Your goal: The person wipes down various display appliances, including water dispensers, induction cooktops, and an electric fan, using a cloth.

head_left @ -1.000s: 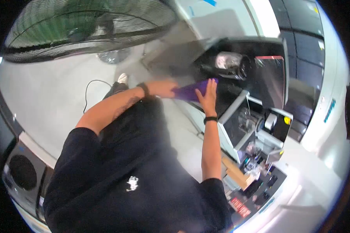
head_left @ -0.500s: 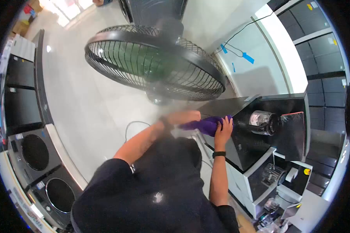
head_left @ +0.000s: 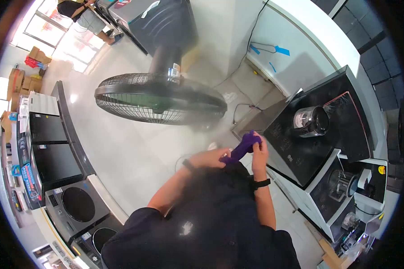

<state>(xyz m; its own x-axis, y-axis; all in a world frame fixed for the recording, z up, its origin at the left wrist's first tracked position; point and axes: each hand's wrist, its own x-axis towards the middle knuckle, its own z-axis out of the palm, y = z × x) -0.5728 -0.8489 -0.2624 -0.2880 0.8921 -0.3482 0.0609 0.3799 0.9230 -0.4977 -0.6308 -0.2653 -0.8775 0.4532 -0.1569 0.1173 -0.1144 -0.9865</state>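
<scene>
A bunched purple cloth (head_left: 241,149) is stretched between my two hands, just in front of my dark shirt. My left hand (head_left: 210,158) has its fingers closed on the lower left end of the cloth. At the upper right end, my right hand (head_left: 259,154) grips the cloth between thumb and fingers. To the right of my hands, a clear jar with a dark lid (head_left: 310,121) stands on a black cabinet top (head_left: 286,139).
A large black fan (head_left: 161,98) stands ahead of me. A dark panel (head_left: 345,127) lies beyond the jar, and clear-walled appliances (head_left: 343,184) sit on shelves at lower right. Front-loading washers (head_left: 78,204) line the left. Another person (head_left: 87,20) stands far off at upper left.
My view has shifted, so the fan and cabinet sit differently in the frame. The cloth is now held up at a slant, with both hands closed on its ends.
</scene>
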